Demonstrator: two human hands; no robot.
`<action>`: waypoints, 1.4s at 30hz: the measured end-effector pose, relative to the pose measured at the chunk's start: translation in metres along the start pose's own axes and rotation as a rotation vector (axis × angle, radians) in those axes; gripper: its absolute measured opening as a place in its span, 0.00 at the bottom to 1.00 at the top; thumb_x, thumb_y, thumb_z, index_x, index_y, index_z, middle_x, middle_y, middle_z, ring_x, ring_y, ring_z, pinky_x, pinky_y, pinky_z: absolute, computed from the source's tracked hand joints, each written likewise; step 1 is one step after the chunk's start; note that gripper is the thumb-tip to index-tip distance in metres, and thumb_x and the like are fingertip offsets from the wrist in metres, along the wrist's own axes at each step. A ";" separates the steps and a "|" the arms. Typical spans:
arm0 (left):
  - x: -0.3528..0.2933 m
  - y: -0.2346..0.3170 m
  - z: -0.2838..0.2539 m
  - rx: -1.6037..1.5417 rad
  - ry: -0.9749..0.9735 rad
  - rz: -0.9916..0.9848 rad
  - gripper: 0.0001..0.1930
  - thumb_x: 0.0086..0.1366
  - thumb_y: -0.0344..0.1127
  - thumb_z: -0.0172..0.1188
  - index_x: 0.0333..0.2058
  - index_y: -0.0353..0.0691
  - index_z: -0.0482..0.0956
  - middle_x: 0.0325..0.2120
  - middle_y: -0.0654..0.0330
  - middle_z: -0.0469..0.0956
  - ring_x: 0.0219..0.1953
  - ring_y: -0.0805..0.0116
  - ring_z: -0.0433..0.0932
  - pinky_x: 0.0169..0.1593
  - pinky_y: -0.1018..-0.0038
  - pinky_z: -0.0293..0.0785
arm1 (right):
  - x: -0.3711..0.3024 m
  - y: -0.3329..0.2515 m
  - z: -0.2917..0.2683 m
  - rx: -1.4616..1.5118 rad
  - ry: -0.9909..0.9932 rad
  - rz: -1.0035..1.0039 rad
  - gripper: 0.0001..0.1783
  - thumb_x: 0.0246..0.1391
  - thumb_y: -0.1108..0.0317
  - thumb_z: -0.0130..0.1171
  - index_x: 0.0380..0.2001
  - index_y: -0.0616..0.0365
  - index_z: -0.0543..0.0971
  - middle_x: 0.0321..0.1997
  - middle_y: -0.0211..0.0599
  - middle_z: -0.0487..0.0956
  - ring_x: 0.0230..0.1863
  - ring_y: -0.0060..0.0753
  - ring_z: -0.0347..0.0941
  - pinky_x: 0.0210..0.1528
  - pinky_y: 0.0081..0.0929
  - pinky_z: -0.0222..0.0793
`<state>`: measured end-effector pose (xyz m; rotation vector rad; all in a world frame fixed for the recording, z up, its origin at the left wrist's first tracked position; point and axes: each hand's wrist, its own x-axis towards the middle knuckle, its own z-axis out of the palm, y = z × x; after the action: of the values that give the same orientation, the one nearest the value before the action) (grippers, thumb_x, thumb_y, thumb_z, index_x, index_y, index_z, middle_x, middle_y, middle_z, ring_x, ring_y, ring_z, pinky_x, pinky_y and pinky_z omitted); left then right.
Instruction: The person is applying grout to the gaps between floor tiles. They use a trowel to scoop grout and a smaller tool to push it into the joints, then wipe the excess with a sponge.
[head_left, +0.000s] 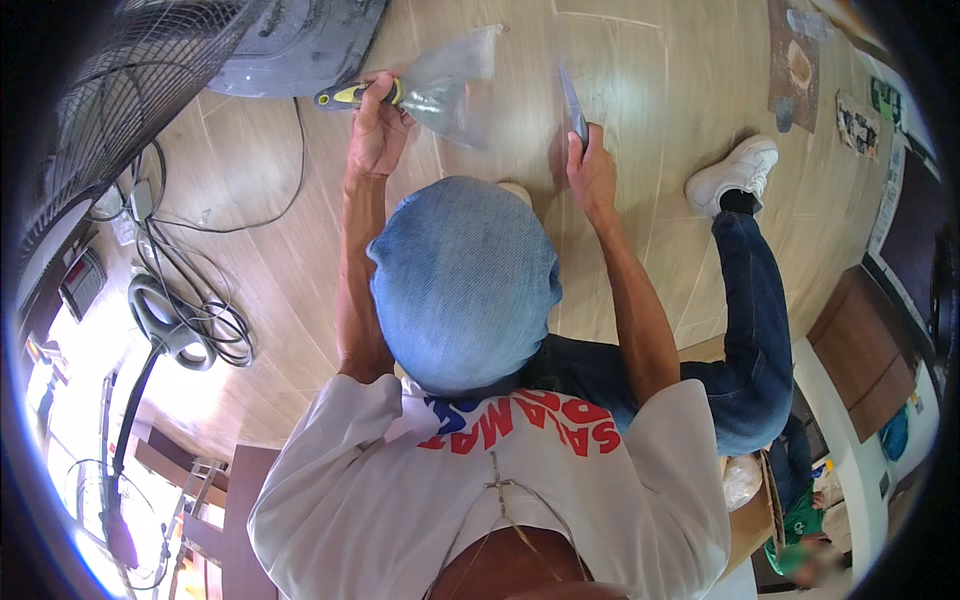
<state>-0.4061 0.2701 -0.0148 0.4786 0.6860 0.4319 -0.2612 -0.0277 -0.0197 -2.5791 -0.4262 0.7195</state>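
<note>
Where left hand (380, 130) grips: closed round wide scraper (448, 90), by its handle.
Right hand (592, 172): closed on narrow-bladed tool (573, 100), apart from scraper.

Beneath us we have a pale floor (655, 90) of wood-look planks. Across its left side we see dark cables (238, 342) lying in loose loops, just beside a grey ring-shaped piece (147, 318) (its use we cannot tell). Toward the upper left we find a dark rounded base (295, 60); at the right, our white shoe (728, 176), and beyond it a flat brown sheet (784, 78).
</note>
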 end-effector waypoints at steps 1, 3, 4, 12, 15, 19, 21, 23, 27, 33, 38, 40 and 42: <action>0.003 -0.003 -0.003 0.002 0.001 0.001 0.07 0.73 0.39 0.61 0.44 0.45 0.81 0.39 0.65 0.82 0.38 0.70 0.83 0.41 0.67 0.82 | -0.002 0.001 0.001 -0.007 0.027 -0.022 0.19 0.71 0.52 0.49 0.51 0.57 0.70 0.30 0.58 0.82 0.32 0.68 0.79 0.33 0.59 0.71; 0.004 -0.005 -0.004 0.005 -0.008 -0.012 0.07 0.73 0.39 0.61 0.44 0.45 0.81 0.39 0.65 0.82 0.39 0.69 0.83 0.42 0.67 0.82 | -0.001 0.002 0.003 -0.020 0.085 -0.071 0.18 0.71 0.52 0.50 0.51 0.56 0.70 0.25 0.56 0.80 0.29 0.67 0.78 0.30 0.56 0.70; 0.004 -0.006 -0.005 0.006 -0.014 -0.029 0.07 0.73 0.39 0.61 0.44 0.45 0.81 0.39 0.65 0.82 0.39 0.69 0.83 0.42 0.67 0.82 | -0.003 0.003 0.002 0.006 0.084 -0.058 0.18 0.71 0.52 0.50 0.51 0.56 0.70 0.26 0.56 0.80 0.29 0.67 0.78 0.30 0.57 0.70; 0.012 -0.002 -0.005 -0.035 -0.100 -0.011 0.08 0.72 0.39 0.61 0.44 0.44 0.81 0.42 0.66 0.82 0.47 0.69 0.82 0.53 0.66 0.81 | 0.045 -0.024 -0.015 -0.023 0.084 -0.069 0.20 0.70 0.53 0.50 0.52 0.58 0.69 0.33 0.60 0.83 0.38 0.69 0.80 0.40 0.60 0.74; 0.007 0.001 0.004 -0.004 -0.081 -0.016 0.07 0.72 0.39 0.62 0.44 0.45 0.82 0.41 0.66 0.82 0.44 0.70 0.82 0.47 0.68 0.80 | 0.062 -0.031 -0.011 -0.046 0.049 -0.092 0.21 0.69 0.53 0.50 0.52 0.59 0.68 0.33 0.61 0.83 0.38 0.70 0.80 0.42 0.60 0.74; 0.003 0.000 0.008 0.005 -0.042 0.022 0.06 0.71 0.39 0.62 0.43 0.46 0.82 0.37 0.67 0.81 0.37 0.72 0.80 0.36 0.71 0.78 | 0.053 -0.033 -0.005 -0.055 0.037 -0.073 0.21 0.70 0.52 0.49 0.52 0.60 0.68 0.33 0.62 0.83 0.38 0.70 0.80 0.41 0.60 0.74; 0.003 0.002 0.010 -0.003 -0.012 0.023 0.06 0.72 0.39 0.62 0.43 0.46 0.82 0.37 0.67 0.80 0.37 0.72 0.80 0.37 0.71 0.79 | 0.050 -0.034 0.003 -0.056 0.067 -0.074 0.22 0.70 0.52 0.49 0.52 0.61 0.68 0.33 0.62 0.83 0.38 0.70 0.80 0.40 0.60 0.75; -0.004 0.003 0.011 0.002 0.055 0.012 0.06 0.72 0.38 0.62 0.42 0.46 0.81 0.36 0.67 0.80 0.37 0.72 0.80 0.38 0.70 0.79 | 0.043 -0.033 0.002 -0.034 0.070 -0.060 0.22 0.70 0.52 0.48 0.52 0.61 0.68 0.33 0.62 0.82 0.38 0.70 0.80 0.40 0.60 0.75; 0.000 0.011 0.001 0.025 -0.006 0.019 0.05 0.72 0.38 0.61 0.42 0.47 0.81 0.38 0.66 0.81 0.38 0.71 0.81 0.39 0.69 0.80 | 0.052 -0.025 -0.015 0.029 0.071 -0.103 0.22 0.71 0.52 0.49 0.52 0.61 0.68 0.32 0.62 0.82 0.36 0.70 0.80 0.39 0.60 0.75; 0.005 0.004 0.003 0.034 0.003 -0.007 0.07 0.72 0.39 0.61 0.44 0.46 0.81 0.41 0.64 0.81 0.40 0.69 0.81 0.42 0.67 0.80 | 0.019 -0.001 0.001 -0.034 0.045 -0.075 0.22 0.71 0.48 0.49 0.52 0.57 0.71 0.30 0.57 0.82 0.34 0.68 0.80 0.36 0.57 0.73; 0.011 -0.004 0.003 0.012 -0.044 0.004 0.07 0.72 0.39 0.62 0.44 0.45 0.81 0.41 0.64 0.81 0.41 0.68 0.82 0.41 0.67 0.81 | 0.010 -0.002 0.006 0.017 0.079 -0.072 0.21 0.71 0.49 0.49 0.53 0.56 0.70 0.29 0.56 0.82 0.32 0.66 0.80 0.34 0.58 0.73; 0.007 -0.006 0.013 0.005 -0.043 0.019 0.07 0.72 0.38 0.62 0.44 0.45 0.81 0.41 0.64 0.81 0.40 0.69 0.82 0.40 0.68 0.81 | 0.029 -0.007 0.003 -0.019 0.105 -0.099 0.21 0.71 0.50 0.50 0.53 0.56 0.70 0.28 0.56 0.81 0.32 0.66 0.80 0.34 0.57 0.73; 0.006 -0.003 0.015 0.005 -0.049 0.018 0.07 0.72 0.38 0.61 0.44 0.45 0.81 0.41 0.64 0.81 0.40 0.69 0.82 0.39 0.69 0.81 | 0.049 -0.009 0.000 -0.067 0.122 -0.134 0.20 0.71 0.51 0.50 0.53 0.56 0.69 0.28 0.56 0.81 0.32 0.66 0.79 0.34 0.56 0.72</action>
<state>-0.3916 0.2666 -0.0094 0.4988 0.6355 0.4343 -0.2228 0.0000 -0.0360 -2.6101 -0.5866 0.5060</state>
